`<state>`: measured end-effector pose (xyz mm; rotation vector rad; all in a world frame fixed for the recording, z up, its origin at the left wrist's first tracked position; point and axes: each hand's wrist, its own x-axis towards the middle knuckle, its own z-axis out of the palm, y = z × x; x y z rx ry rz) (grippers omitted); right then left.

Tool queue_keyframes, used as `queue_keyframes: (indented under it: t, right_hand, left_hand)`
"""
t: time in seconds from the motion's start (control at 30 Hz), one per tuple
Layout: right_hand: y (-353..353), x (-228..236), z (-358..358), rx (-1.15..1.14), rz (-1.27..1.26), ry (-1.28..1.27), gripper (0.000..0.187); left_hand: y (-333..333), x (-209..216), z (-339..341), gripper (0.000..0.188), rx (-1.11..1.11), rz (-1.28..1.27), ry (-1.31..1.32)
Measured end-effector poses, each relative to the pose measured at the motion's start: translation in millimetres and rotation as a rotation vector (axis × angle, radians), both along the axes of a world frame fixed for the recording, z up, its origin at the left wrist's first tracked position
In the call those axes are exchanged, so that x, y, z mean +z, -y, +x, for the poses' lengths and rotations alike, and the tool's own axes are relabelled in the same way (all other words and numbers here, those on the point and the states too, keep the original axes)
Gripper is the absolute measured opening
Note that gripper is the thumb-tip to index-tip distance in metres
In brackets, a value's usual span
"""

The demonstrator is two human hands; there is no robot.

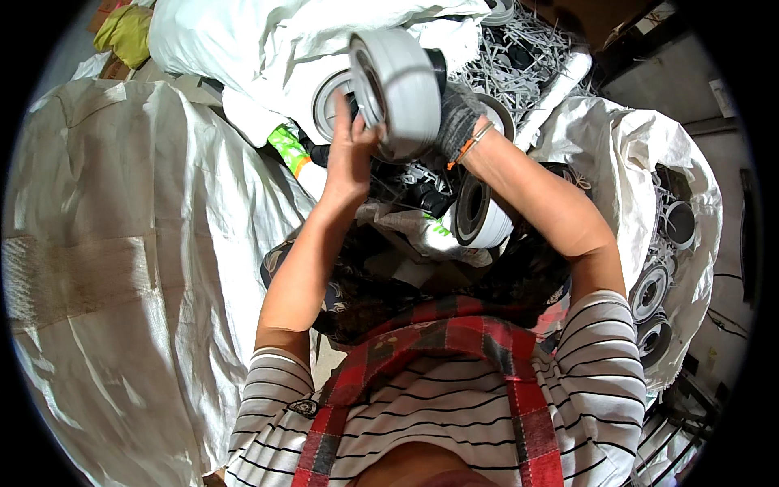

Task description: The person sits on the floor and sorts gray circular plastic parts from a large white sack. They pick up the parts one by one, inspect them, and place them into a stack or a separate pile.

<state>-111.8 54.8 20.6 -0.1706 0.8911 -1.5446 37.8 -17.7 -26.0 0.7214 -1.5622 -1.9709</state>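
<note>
Between my hands, raised and tilted, is a thick pale grey plastic ring-shaped part (412,93) with a dark hole facing left. My bare left hand (350,150) is at its lower left rim, thumb against the ring and fingers pointing up, slightly blurred. On the other side, my right hand (461,118), in a dark grey glove, grips the ring; its fingers are mostly hidden behind it. Something black (438,69) shows at the ring's right edge. A similar ring (331,101) lies behind my left hand, and another (479,213) rests below my right wrist, close to my lap.
Shredded grey plastic strips (527,57) are heaped at the far right. A large white woven sack (105,187) stands on the left, and white sacking (235,40) lies at the back. An open white sack (702,187) on the right holds several grey rings (649,294).
</note>
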Motion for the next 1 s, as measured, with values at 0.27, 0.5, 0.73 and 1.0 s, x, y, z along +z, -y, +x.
queue_keyframes:
  t: [0.27, 0.5, 0.73, 1.0]
  right_hand:
    - [-5.5, -42.7, 1.9, 0.121, 0.108, -0.527, 0.027]
    - [0.1, -17.1, -27.3, -0.172, 0.265, -1.674, 0.023]
    - [-3.3, 3.9, -18.0, 0.147, 0.104, -1.590, 0.045]
    - [-17.1, 12.2, -10.4, 0.341, -0.172, -1.976, 0.061]
  left_hand:
    - [-39.3, 27.4, -5.7, 0.050, -0.044, -0.392, 0.227]
    - [-12.2, 39.3, 1.3, 0.045, 0.159, 0.106, -0.072]
    - [-11.0, 42.8, 6.7, 0.038, 0.034, 0.445, -0.269]
    - [0.0, 39.8, 15.3, 0.032, -0.034, 0.366, -0.079]
